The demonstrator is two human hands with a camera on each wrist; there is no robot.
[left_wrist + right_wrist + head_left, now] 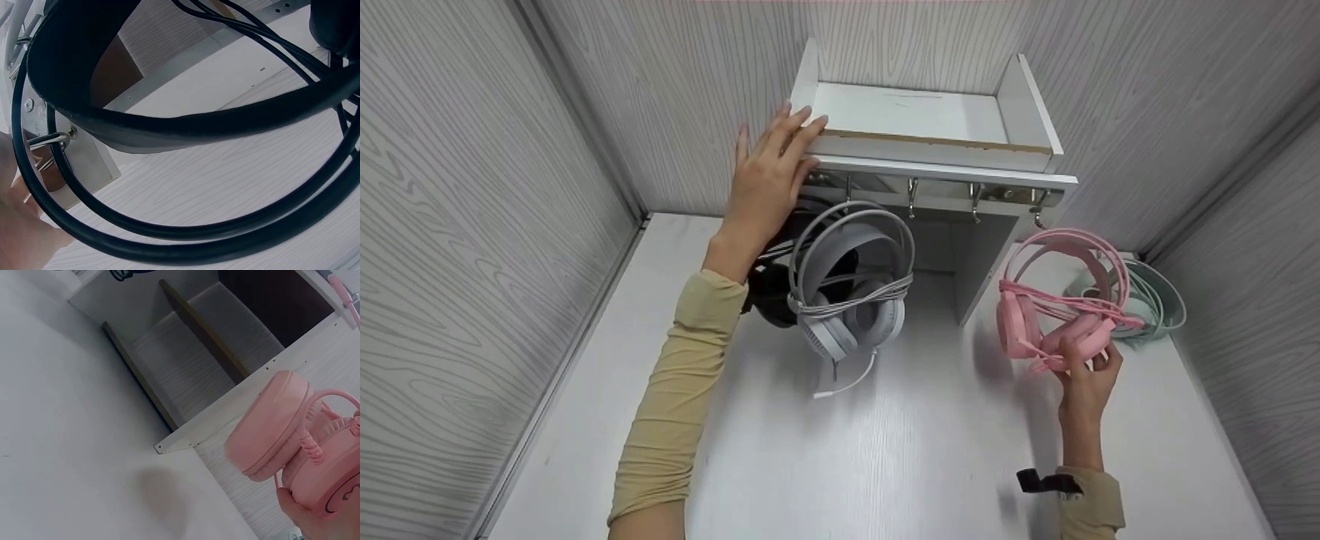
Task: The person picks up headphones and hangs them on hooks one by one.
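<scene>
My left hand rests on the front left corner of a white shelf unit, fingers laid over its top edge. Pink headphones with a bundled pink cable are in my right hand, which holds them by the lower ear cup. Their headband is close to the rightmost hook; whether it sits on that hook I cannot tell. Grey headphones with a microphone boom hang from a left hook. Black headphones hang behind them, beside my left wrist, around a hook in the left wrist view.
Two middle hooks on the front rail carry nothing. Mint green headphones lie on the white tabletop at the right, behind the pink pair. Wood-grained panels stand at the left, back and right. The unit has a divider underneath.
</scene>
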